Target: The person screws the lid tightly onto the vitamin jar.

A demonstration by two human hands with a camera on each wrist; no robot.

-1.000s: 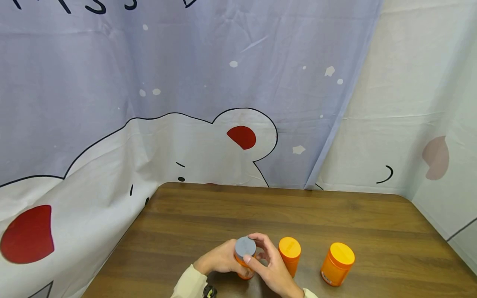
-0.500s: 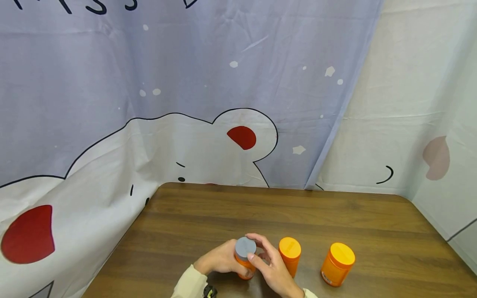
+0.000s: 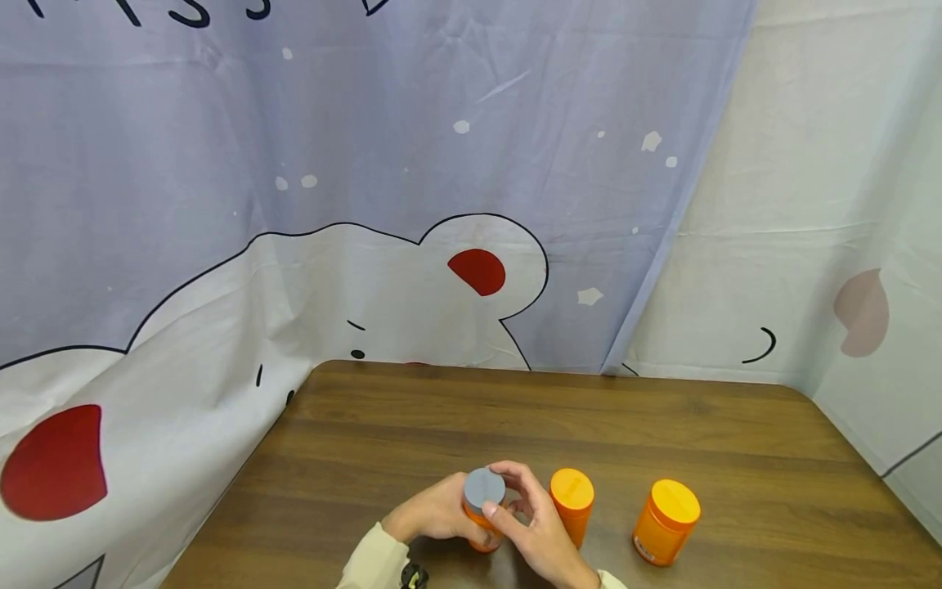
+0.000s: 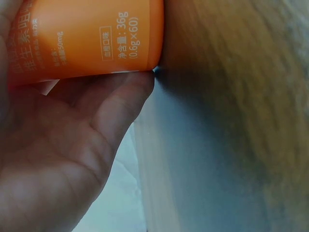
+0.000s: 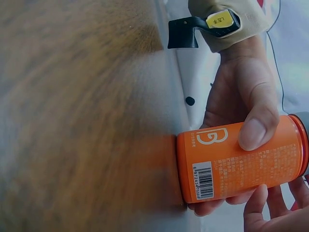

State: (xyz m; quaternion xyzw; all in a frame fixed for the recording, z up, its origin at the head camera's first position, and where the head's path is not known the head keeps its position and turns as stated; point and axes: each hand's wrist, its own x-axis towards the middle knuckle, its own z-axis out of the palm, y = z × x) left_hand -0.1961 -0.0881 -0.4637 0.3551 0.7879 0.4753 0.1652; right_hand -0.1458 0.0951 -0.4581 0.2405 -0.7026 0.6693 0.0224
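An orange pill bottle (image 5: 241, 159) with a grey lid (image 3: 484, 487) stands upright on the table, its base at the wood in the right wrist view. My left hand (image 3: 439, 507) wraps round the bottle's body from the left, the thumb across its front. White print shows on the orange side in the left wrist view. From the right, my right hand (image 3: 540, 532) pinches the grey lid, with the thumb at the near rim and the index finger at the far rim. Its other fingers curl beside the bottle.
Just right of my right hand stands an orange bottle (image 3: 573, 503) with a yellow-orange lid, partly hidden by the hand. Another such bottle (image 3: 666, 523) stands farther right. The brown wooden table (image 3: 412, 417) ends at a printed cloth (image 3: 397, 286) hanging behind it.
My right thumb moves slightly along the lid's near rim, away and then back. The left hand and the bottles stay in the same places.
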